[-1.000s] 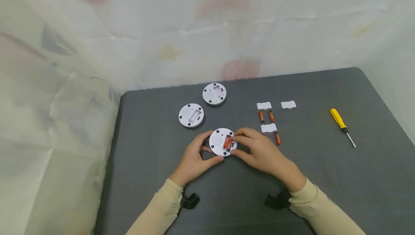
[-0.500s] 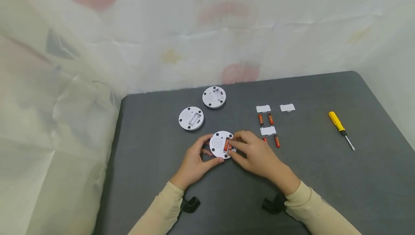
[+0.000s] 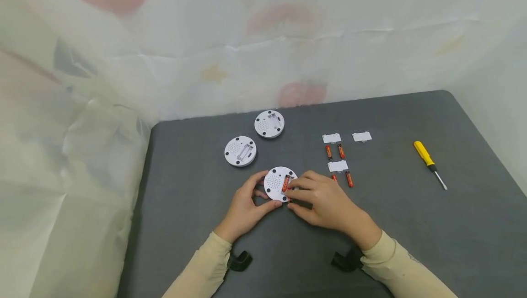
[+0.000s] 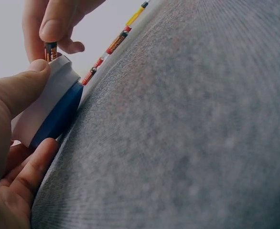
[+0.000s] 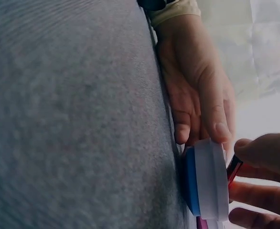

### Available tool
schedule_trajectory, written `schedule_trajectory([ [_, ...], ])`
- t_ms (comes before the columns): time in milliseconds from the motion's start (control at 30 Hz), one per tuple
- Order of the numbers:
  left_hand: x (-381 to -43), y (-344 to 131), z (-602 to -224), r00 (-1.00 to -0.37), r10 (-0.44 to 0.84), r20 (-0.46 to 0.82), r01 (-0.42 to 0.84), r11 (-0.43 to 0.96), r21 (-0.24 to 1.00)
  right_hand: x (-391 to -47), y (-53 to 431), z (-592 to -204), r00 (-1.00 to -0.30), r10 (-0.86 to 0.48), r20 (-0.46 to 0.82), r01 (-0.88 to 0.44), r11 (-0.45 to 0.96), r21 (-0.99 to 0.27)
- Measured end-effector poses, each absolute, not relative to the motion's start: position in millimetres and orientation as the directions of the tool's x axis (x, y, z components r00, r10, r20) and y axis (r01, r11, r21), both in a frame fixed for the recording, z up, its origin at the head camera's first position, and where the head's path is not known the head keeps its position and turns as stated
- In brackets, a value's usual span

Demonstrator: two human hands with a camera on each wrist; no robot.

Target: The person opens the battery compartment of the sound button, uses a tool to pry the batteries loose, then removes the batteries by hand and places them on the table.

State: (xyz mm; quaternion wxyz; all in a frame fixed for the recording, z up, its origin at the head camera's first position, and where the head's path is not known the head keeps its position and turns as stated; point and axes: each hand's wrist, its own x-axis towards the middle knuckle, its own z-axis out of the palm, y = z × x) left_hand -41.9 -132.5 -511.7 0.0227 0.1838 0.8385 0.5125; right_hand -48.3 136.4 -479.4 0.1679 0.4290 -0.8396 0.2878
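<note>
A round white device point(image 3: 273, 187) with a speckled vent and dark feet lies bottom up in the head view; both wrist views show its blue underside part. My left hand point(image 3: 249, 209) grips its left side, thumb on the near rim. One red-and-black battery point(image 3: 286, 183) lies at the device's battery compartment, partly hidden by fingers. My right hand point(image 3: 323, 199) pinches a second battery point(image 5: 234, 168) between thumb and finger. That battery sticks up at a slant from the device's face in both wrist views. Whether its lower end sits in the compartment is hidden.
Two more white devices point(image 3: 240, 151) point(image 3: 269, 124) lie behind, their compartments uncovered. To the right are white covers point(image 3: 338, 166) point(image 3: 331, 138) point(image 3: 362, 136) and several loose batteries point(image 3: 349, 179). A yellow-handled screwdriver point(image 3: 424, 152) lies at far right on the grey table point(image 3: 411, 234).
Two batteries lay side by side at the compartment; now the right one is tipped up in my right fingers near the front rim. My left hand keeps its grip on the device.
</note>
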Motion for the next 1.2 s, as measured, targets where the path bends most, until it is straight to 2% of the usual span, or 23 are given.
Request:
schedule_trajectory([
  [167,-41.6,-131.9,-509.9,-0.931,0.331,0.155,0.286,0.395,0.873,-50.9,139.4,-476.1,-0.587,-0.616,0.526,-0.809,0.426,-0.405],
  [433,-42.3,-130.2,-508.0,-0.934,0.327,0.142,0.27,0.391,0.88,-69.0,173.8,-468.5,-0.654,-0.544,0.525,-0.751,0.388,-0.534],
  [767,-41.1,-130.6,-511.8,-0.937,0.315,0.15,0.273,0.396,0.877,-95.4,240.9,-479.1,-0.729,-0.417,0.543,-0.682,0.512,-0.522],
  [967,-40.4,-130.9,-513.2,-0.938,0.316,0.144,0.267,0.392,0.881,-101.0,271.4,-489.3,-0.808,-0.338,0.482,-0.579,0.607,-0.545],
  [1200,-40.8,-131.2,-512.6,-0.938,0.316,0.143,0.267,0.396,0.878,-104.4,290.8,-496.6,-0.857,-0.315,0.409,-0.502,0.692,-0.519],
])
